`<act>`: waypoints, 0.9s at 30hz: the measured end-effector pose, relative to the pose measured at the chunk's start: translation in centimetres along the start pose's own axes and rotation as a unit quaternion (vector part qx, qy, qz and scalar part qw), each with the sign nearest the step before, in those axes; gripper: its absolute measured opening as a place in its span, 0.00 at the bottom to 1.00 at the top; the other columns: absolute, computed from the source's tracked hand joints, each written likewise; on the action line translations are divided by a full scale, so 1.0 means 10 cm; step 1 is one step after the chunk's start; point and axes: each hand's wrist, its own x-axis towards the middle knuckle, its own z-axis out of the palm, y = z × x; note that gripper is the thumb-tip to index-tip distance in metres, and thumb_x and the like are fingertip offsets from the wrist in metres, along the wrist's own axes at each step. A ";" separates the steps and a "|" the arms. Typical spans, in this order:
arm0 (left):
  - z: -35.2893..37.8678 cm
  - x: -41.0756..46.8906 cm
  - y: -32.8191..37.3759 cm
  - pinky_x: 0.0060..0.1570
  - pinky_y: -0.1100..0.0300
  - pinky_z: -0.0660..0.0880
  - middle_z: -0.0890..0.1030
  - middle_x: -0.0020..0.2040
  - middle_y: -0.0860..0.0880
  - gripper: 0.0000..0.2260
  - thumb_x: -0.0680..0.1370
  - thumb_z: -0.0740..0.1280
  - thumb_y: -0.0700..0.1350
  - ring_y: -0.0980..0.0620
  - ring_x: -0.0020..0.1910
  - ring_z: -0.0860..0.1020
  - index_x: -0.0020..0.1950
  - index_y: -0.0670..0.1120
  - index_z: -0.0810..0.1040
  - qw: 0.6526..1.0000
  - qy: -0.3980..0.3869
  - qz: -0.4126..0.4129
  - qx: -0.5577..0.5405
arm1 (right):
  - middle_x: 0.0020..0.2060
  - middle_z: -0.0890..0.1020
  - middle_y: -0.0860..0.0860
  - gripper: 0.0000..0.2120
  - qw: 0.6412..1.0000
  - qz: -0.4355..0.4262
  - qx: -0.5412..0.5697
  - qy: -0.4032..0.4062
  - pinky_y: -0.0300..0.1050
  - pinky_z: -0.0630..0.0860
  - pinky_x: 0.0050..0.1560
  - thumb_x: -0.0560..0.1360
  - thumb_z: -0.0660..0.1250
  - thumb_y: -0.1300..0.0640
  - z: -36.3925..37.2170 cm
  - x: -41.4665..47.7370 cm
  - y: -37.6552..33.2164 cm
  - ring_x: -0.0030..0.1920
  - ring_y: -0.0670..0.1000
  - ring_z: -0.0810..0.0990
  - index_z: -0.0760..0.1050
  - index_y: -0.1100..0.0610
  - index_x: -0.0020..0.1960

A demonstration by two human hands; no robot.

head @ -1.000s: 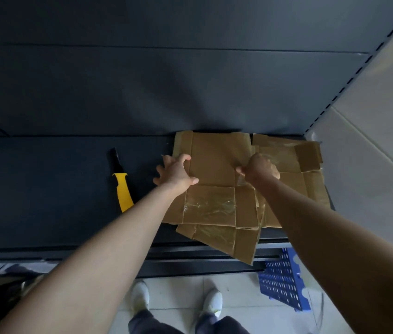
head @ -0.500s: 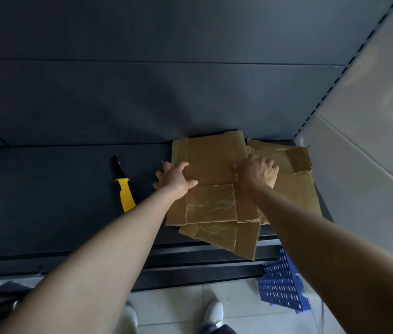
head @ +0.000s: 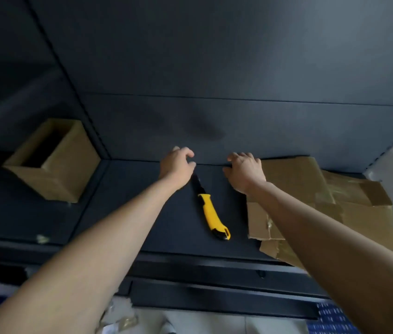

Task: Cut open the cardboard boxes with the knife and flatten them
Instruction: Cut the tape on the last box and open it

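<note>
Lying lengthwise between the empty, loosely curled left hand [head: 177,165] and right hand [head: 243,172], the yellow-handled utility knife [head: 211,213] is pointed away, the open brown cardboard box [head: 53,169] being set well left.

Yellow knife [head: 212,218] lies between open box [head: 53,169] and flattened cardboard [head: 299,184].

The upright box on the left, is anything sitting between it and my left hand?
Nothing visible: only bare shelf between the left hand and the upright box. The knife lies to the hand's right.
</note>
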 end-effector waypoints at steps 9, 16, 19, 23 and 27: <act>-1.38 -0.16 -1.56 0.69 0.46 0.57 0.64 0.72 0.42 0.21 0.79 0.63 0.45 0.41 0.69 0.62 0.71 0.43 0.65 0.938 0.172 -0.138 0.269 | 0.63 0.75 0.54 0.17 0.988 -0.114 0.071 -0.080 0.47 0.62 0.63 0.80 0.57 0.53 0.24 0.26 -1.44 0.66 0.55 0.67 0.70 0.55 0.68; -1.36 -0.13 -2.04 0.68 0.48 0.61 0.73 0.66 0.40 0.19 0.80 0.61 0.40 0.42 0.65 0.71 0.70 0.40 0.63 0.934 0.130 -0.205 0.261 | 0.65 0.73 0.54 0.19 0.979 -0.119 0.110 -0.121 0.48 0.64 0.67 0.81 0.58 0.51 0.40 0.29 -1.73 0.67 0.54 0.67 0.67 0.54 0.70; -1.29 -0.14 -1.99 0.65 0.51 0.62 0.81 0.54 0.42 0.11 0.78 0.58 0.34 0.43 0.55 0.78 0.57 0.42 0.75 0.926 0.173 -0.192 0.274 | 0.66 0.73 0.55 0.19 0.976 -0.105 0.125 -0.144 0.49 0.67 0.66 0.81 0.59 0.51 0.45 0.29 -1.71 0.66 0.55 0.70 0.67 0.53 0.70; -1.15 -0.21 -1.86 0.58 0.54 0.67 0.80 0.54 0.42 0.09 0.78 0.59 0.35 0.43 0.54 0.78 0.54 0.40 0.76 0.926 0.216 -0.150 0.271 | 0.63 0.74 0.54 0.19 0.973 -0.076 0.151 -0.160 0.51 0.72 0.62 0.80 0.59 0.49 0.49 0.35 -1.62 0.62 0.57 0.72 0.68 0.52 0.69; -1.03 -0.27 -1.56 0.58 0.51 0.68 0.79 0.53 0.41 0.08 0.79 0.60 0.39 0.41 0.54 0.76 0.54 0.39 0.75 0.936 0.275 -0.100 0.194 | 0.61 0.74 0.56 0.18 0.977 -0.054 0.130 -0.160 0.51 0.75 0.57 0.80 0.60 0.49 0.45 0.38 -1.38 0.59 0.58 0.74 0.69 0.53 0.68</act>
